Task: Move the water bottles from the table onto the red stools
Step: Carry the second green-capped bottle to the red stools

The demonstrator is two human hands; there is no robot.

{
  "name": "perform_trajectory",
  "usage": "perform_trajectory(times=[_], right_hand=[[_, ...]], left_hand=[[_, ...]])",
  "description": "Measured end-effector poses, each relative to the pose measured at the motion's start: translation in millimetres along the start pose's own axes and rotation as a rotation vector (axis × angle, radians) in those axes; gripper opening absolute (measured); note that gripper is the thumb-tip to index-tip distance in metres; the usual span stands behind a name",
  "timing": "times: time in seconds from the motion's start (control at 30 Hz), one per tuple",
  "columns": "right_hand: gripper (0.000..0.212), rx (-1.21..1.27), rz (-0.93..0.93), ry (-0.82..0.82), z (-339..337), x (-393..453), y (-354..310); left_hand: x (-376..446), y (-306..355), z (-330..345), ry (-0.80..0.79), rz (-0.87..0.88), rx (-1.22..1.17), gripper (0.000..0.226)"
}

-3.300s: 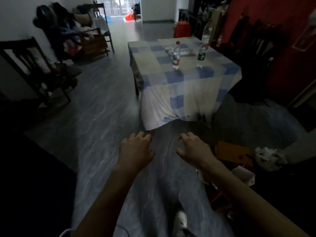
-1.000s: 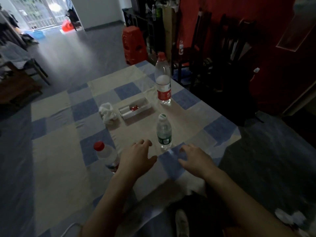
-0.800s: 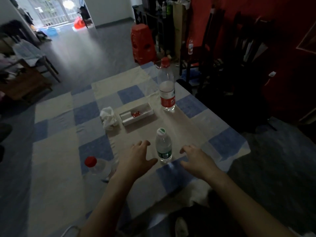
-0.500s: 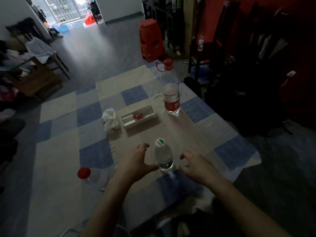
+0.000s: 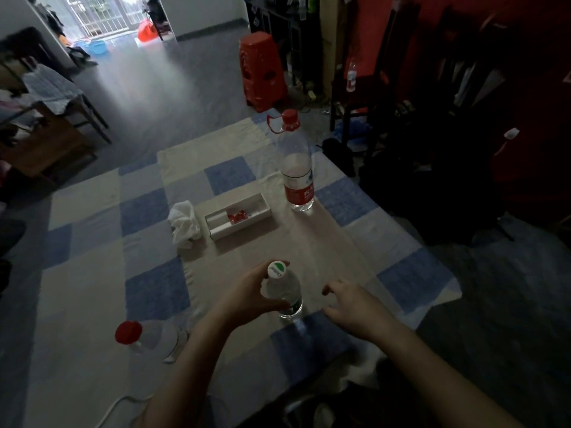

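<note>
1. Left hand [image 5: 247, 296] wrapped round the small bottle [image 5: 284, 293] near the tabletop [image 5: 92, 273] front edge, fingers curled on its far side, thumb on the near side; bottle upright and seemingly not yet lifted
2. Right hand [image 5: 349, 304] just beside the same bottle, fingers loose and spread, grasping nothing
3. Likely slip if raised by a one-sided pinch high on the shoulder: thin clear plastic, partly full by the look of it, prone to swing or squeeze out
4. Red-capped bottle [image 5: 148, 336] close under the left forearm; risk of a knock from the elbow on the way back, then a roll off the near edge
5. Tall bottle [image 5: 296, 168] well apart, at the far side, beside the white box [image 5: 238, 216] and tissue [image 5: 183, 222]; long reach later, top-heavy, easy to tip
6. Loose checked cloth hanging over the edge; risk of dragging it and toppling everything
7. Red stools [image 5: 262, 69] across the floor beyond the tabletop; dim room, clutter by the chairs, so a trip or a poor placing on the small seat possible
</note>
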State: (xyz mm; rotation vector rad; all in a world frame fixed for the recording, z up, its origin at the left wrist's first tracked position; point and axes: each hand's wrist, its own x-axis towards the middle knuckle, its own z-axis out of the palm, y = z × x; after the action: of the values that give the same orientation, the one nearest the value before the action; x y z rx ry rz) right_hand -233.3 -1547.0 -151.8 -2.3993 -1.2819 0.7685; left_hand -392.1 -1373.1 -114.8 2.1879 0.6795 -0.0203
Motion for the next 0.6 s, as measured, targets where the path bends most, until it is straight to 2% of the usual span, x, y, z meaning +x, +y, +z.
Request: perform_trajectory(times=[0.17, 0.33, 0.6], right_hand=[[0.037, -0.002, -0.012, 0.002, 5, 2, 6], [0.043, 0.048, -0.052, -0.016, 8, 0, 11], [0.048, 0.293, -0.131, 0.089, 9, -2, 16]], left_hand=[[5, -2, -4, -0.005, 0.032, 0.002, 0.061], [4, 10, -9, 0.025, 0.146, 0.126, 0.053], [2, 49, -35, 0.110, 0.222, 0.189, 0.052]])
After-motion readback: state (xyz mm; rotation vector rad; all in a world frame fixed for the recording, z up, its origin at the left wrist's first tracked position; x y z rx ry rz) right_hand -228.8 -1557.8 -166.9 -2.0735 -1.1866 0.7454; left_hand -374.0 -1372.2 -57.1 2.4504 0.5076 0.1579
